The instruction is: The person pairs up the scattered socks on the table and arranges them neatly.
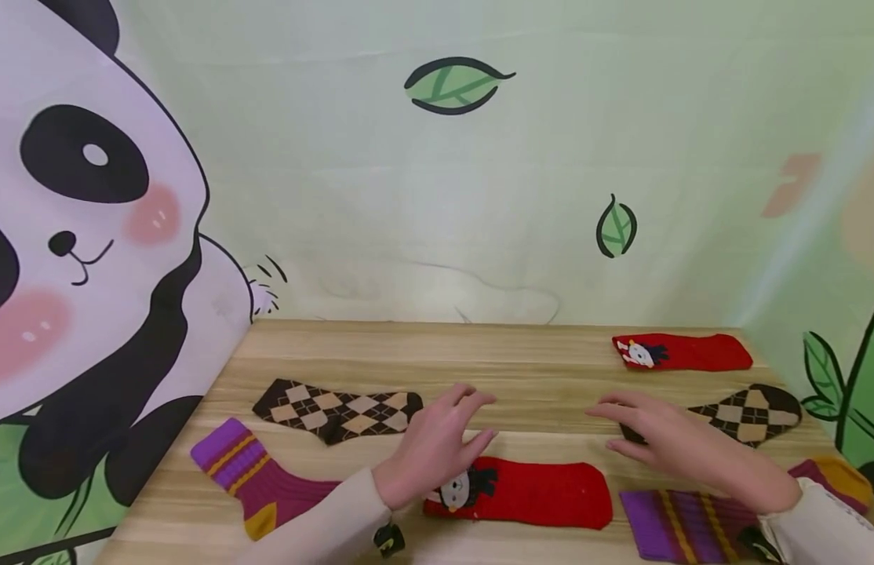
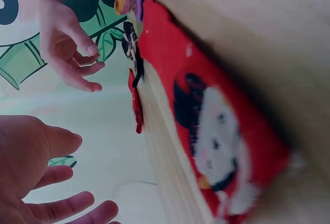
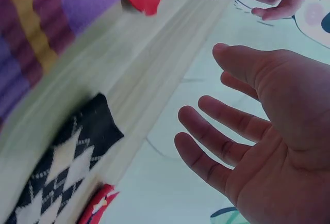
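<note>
My left hand (image 1: pixel 437 443) hovers over the table between an argyle sock (image 1: pixel 338 410) and a red sock (image 1: pixel 543 493) with a cartoon face, its fingers loosely bent around nothing. My right hand (image 1: pixel 670 435) is likewise raised and holds nothing; it partly hides a second argyle sock (image 1: pixel 751 414). Beneath the right forearm lies a purple striped sock (image 1: pixel 680 522), partly covered. In the left wrist view the red sock (image 2: pixel 206 115) lies flat, apart from the palm. The right wrist view shows the relaxed fingers (image 3: pixel 206 131) of that hand above the argyle sock (image 3: pixel 64 164).
Another red sock (image 1: pixel 705 353) lies at the back right of the wooden table (image 1: pixel 479 353). A second purple striped sock (image 1: pixel 267 479) is at the front left, its foot end covered by the left sleeve. A panda-printed backdrop (image 1: pixel 380 196) stands behind the table.
</note>
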